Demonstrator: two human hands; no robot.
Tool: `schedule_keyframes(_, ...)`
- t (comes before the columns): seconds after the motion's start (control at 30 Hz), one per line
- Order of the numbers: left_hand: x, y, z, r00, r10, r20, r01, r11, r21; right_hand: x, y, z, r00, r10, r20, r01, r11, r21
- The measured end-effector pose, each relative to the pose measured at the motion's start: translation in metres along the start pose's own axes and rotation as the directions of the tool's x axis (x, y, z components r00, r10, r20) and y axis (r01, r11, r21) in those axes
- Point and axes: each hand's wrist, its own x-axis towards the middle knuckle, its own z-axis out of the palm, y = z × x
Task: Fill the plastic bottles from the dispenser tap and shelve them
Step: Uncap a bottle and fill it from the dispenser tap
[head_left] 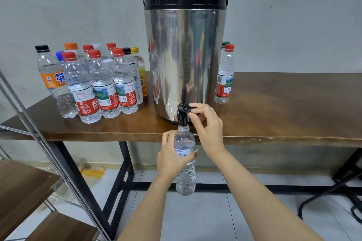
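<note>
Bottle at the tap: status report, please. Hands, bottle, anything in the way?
Left hand grips bottle, mouth at tap spout. Right hand pinches tap lever. Nothing blocking the bottle.

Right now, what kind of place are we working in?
Probably a plain workroom or storeroom: bare grey wall, wooden table on black metal legs, and a shelf rack at left.

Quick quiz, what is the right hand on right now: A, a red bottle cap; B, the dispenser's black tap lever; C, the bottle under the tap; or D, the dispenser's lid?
B: the right hand pinches the black tap lever, while the left hand grips the bottle held up to the spout.
</note>
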Motion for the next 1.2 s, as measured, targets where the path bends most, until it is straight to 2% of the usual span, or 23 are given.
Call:
schedule_keyframes(1.03, 0.0008, -0.0003, -0.0002, 1.000, -0.014, 0.010, 0.014, 1.000, 0.011, -0.0004, 0.0027, -0.0008, 1.000, 0.011, 0.016, -0.011, 1.000, 0.019)
schedule_keyframes(1.2, 0.0005, 0.0003, -0.0007, 1.000, -0.008, 0.008, 0.008, 1.000, 0.002, 0.0014, 0.0016, -0.0059, 0.998, 0.002, 0.059, -0.002, 1.000, -0.001)
